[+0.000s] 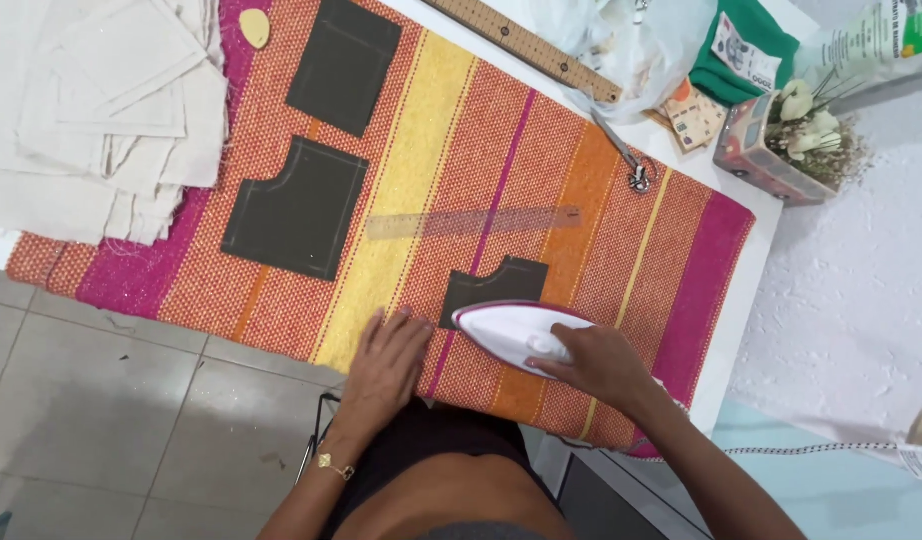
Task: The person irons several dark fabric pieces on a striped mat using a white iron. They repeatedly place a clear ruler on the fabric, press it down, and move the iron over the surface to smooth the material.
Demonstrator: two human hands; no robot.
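Note:
My right hand point(599, 363) grips the handle of a white clothes iron point(511, 332), which rests on a dark grey pocket-shaped fabric piece point(496, 285) on a striped orange, yellow and pink cloth point(581, 200). The iron covers the lower part of that piece. My left hand point(386, 365) lies flat, fingers apart, on the striped cloth just left of the iron. Two more dark grey fabric pieces point(296, 210) point(343, 62) lie further up the cloth. A clear plastic ruler point(471, 222) sits between them and the iron.
A stack of cream fabric pieces point(101, 110) lies at the top left. A wooden ruler point(526, 45), a clear plastic bag point(631, 40), a green cloth point(751, 50) and a small box of dried flowers point(786, 145) sit along the far side. Tiled floor point(101, 400) shows at left.

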